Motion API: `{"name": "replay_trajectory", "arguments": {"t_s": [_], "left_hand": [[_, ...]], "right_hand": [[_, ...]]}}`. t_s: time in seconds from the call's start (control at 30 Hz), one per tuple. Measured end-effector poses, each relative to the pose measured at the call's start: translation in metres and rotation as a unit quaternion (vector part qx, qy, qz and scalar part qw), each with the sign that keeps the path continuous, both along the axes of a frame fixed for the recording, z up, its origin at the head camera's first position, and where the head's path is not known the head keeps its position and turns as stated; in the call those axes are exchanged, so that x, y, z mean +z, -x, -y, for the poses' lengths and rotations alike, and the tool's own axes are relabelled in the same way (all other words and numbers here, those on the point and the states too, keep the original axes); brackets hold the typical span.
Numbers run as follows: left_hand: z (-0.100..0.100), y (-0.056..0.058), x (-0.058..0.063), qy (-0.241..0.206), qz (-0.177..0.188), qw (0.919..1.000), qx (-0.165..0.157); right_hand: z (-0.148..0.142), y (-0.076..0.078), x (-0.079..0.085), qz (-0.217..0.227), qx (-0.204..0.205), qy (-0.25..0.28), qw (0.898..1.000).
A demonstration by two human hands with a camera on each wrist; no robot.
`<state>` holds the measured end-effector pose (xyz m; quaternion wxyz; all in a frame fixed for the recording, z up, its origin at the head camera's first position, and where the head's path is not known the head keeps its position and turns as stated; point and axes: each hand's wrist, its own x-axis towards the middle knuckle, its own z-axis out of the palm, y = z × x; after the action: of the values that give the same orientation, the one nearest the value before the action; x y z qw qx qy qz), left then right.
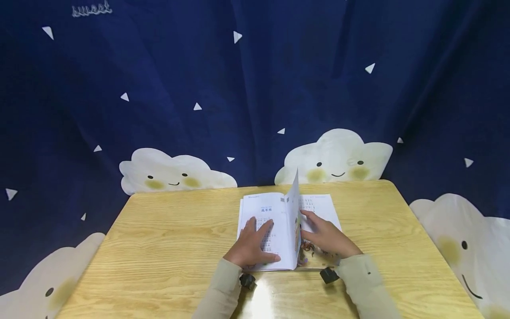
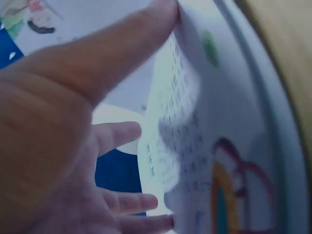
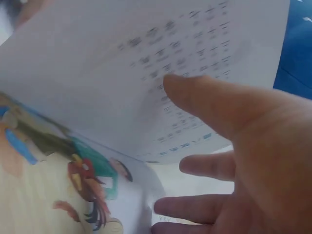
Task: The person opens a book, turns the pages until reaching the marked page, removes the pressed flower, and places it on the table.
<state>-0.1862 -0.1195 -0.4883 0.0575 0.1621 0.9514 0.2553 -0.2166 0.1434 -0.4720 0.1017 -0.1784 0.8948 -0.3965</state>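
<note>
My left hand [image 1: 252,246], fingers spread and gripping nothing, rests on the left page of an open, white-paged paper book [image 1: 281,235] on the pale yellow wood-grain table [image 1: 167,243], while my right hand [image 1: 328,235], fingers extended and loose, is at its raised white paper leaf [image 1: 295,208].

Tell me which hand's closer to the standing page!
Right: the right hand reaches the standing page from its right; the left hand rests farther left on the flat page.

Open book [image 1: 280,241], white pages, printed text, colour pictures; left page [image 1: 255,203] under left hand [image 1: 252,246], right page [image 1: 318,203] beneath right hand [image 1: 328,232], one leaf [image 1: 294,206] upright between them.
</note>
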Motion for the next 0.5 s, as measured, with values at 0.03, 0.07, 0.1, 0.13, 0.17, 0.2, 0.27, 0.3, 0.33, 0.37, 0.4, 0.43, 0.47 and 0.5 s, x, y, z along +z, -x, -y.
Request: {"name": "replay_trajectory", "arguments": {"t_s": [0.03,0.07,0.1,0.13,0.17,0.2,0.27,0.3,0.33,0.37,0.4,0.43,0.47,0.5], "left_hand": [[0.002,0.001,0.001,-0.014,0.013,0.9998,0.003],[0.004,0.002,0.002,-0.031,0.027,0.9991,0.008],[0.007,0.004,0.004,-0.051,0.038,0.9979,0.014],[0.010,0.006,0.005,-0.070,0.042,0.9965,0.018],[0.013,0.007,0.006,-0.089,0.044,0.9948,0.024],[0.015,0.009,0.007,-0.107,0.041,0.9930,0.030],[0.020,0.013,0.009,-0.144,0.028,0.9883,0.043],[0.022,0.015,0.010,-0.158,0.018,0.9861,0.050],[0.024,0.017,0.010,-0.170,0.009,0.9837,0.058],[0.025,0.018,0.011,-0.184,0.006,0.9805,0.070],[0.026,0.019,0.011,-0.196,0.002,0.9774,0.080],[0.027,0.020,0.011,-0.204,0.000,0.9749,0.089],[0.028,0.021,0.011,-0.213,-0.004,0.9723,0.096],[0.028,0.022,0.011,-0.219,-0.008,0.9707,0.099]], "right_hand": [[0.002,-0.001,-0.001,0.000,0.003,-0.011,1.000],[0.003,-0.002,-0.002,-0.002,0.006,-0.021,1.000],[0.005,-0.002,-0.003,-0.002,0.010,-0.029,1.000],[0.006,-0.003,-0.003,0.001,0.013,-0.035,0.999],[0.008,-0.004,-0.004,0.000,0.019,-0.039,0.999],[0.009,-0.004,-0.004,-0.001,0.022,-0.043,0.999],[0.012,-0.005,-0.005,-0.003,0.024,-0.048,0.999],[0.013,-0.005,-0.005,-0.005,0.025,-0.050,0.998],[0.014,-0.005,-0.005,-0.007,0.026,-0.052,0.998],[0.015,-0.006,-0.005,-0.011,0.026,-0.057,0.998],[0.017,-0.007,-0.005,-0.011,0.025,-0.061,0.998],[0.018,-0.007,-0.004,-0.010,0.022,-0.067,0.997],[0.019,-0.008,-0.005,-0.008,0.020,-0.075,0.997],[0.021,-0.009,-0.004,-0.005,0.017,-0.086,0.996]]}}
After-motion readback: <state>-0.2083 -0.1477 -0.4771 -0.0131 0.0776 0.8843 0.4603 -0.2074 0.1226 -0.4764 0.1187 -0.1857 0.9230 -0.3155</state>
